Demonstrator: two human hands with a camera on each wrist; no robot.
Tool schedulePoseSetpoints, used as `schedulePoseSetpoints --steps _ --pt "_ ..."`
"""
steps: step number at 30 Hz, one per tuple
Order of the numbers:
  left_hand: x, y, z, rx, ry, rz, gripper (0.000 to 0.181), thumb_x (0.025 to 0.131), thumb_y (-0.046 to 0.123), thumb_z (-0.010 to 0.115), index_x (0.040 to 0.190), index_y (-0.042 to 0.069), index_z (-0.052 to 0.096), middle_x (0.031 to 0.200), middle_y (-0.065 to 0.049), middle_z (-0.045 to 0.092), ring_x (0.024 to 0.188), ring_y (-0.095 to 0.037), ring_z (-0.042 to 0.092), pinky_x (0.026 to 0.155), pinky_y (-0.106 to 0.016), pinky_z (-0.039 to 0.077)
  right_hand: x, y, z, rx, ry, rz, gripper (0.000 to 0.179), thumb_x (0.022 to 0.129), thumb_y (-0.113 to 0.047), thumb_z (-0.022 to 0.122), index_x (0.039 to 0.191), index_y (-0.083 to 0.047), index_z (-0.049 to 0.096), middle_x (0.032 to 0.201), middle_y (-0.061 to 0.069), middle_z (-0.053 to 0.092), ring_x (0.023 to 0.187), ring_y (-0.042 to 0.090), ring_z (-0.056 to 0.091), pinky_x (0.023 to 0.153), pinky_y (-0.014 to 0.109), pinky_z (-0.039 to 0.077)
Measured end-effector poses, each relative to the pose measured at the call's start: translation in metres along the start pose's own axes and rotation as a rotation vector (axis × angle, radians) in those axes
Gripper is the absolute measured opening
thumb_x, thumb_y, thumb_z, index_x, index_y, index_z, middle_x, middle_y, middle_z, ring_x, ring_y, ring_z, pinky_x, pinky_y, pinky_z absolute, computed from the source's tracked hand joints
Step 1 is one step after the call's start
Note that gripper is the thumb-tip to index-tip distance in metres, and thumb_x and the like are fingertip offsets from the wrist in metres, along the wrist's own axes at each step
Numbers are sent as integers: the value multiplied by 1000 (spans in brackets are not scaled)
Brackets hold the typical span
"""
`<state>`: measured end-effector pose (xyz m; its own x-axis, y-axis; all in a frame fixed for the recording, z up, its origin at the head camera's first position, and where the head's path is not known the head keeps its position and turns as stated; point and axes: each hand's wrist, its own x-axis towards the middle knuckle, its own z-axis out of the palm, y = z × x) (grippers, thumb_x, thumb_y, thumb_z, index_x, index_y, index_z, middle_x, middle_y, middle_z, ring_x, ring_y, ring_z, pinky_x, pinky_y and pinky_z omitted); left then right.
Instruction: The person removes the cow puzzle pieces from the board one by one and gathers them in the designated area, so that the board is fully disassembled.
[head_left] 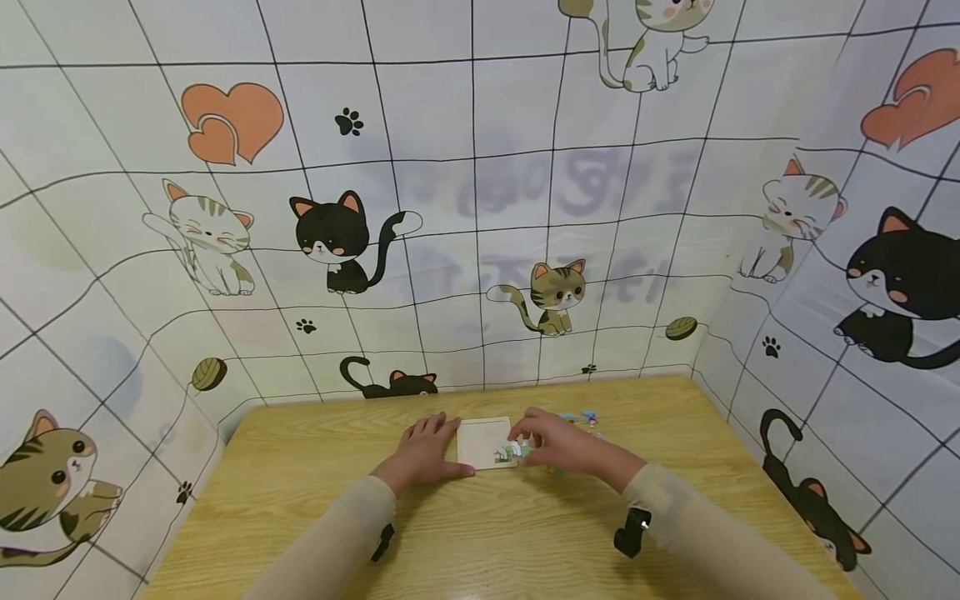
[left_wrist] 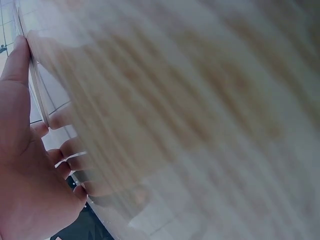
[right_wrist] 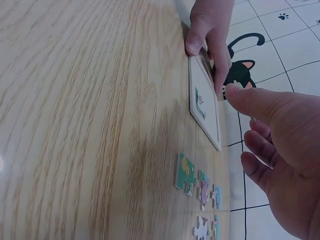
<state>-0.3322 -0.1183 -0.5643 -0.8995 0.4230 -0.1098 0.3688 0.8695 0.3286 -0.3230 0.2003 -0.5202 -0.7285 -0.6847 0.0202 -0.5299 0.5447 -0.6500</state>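
Note:
A shallow, pale puzzle board (head_left: 476, 442) lies on the table. My left hand (head_left: 426, 454) holds its left side, the thumb at the near corner and the fingertips along the far part of that edge. Over the board's right side, my right hand (head_left: 558, 442) pinches a small puzzle piece (right_wrist: 237, 84) between thumb and fingers, mostly hidden by them. A green-and-white printed section (right_wrist: 199, 104) sits in the board's near right corner. In the left wrist view, blurred wood grain covers most of the frame beside the left hand (left_wrist: 25, 150).
Several loose, colourful puzzle pieces (right_wrist: 185, 172) lie on the wooden table (head_left: 315, 467) to the right of the board, partly behind my right hand in the head view. A cat-patterned cloth (head_left: 450, 208) rises behind the table and at both sides.

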Motion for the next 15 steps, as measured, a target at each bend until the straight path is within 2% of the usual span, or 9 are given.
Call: schedulePoseSetpoints --steps 4,8,11,15 --pt "0 0 0 2 1 5 108 92 76 77 174 17 38 177 -22 32 161 -47 32 126 -70 27 -6 0 -3 -12 7 3 35 103 -13 82 137 -15 74 118 6 60 97 18 57 82 36 54" --pt "-1 0 -1 -2 1 10 108 92 75 77 174 17 38 177 -22 32 160 -48 32 126 -70 27 -12 2 -6 -21 19 1 35 103 -11 81 137 -12 73 118 4 61 99 19 59 85 38 55" --pt "-1 0 -1 -11 2 12 108 92 75 78 174 16 38 176 -23 32 160 -48 31 126 -70 26 -17 4 -8 -28 34 -8 35 103 -10 81 136 -7 73 116 6 61 96 17 58 83 37 55" --pt "-1 -1 -1 -13 5 14 108 92 74 78 174 16 38 176 -23 32 161 -48 31 126 -70 26 -24 6 -11 -28 50 -6 32 104 -9 79 135 -8 74 115 7 60 95 18 60 82 39 56"
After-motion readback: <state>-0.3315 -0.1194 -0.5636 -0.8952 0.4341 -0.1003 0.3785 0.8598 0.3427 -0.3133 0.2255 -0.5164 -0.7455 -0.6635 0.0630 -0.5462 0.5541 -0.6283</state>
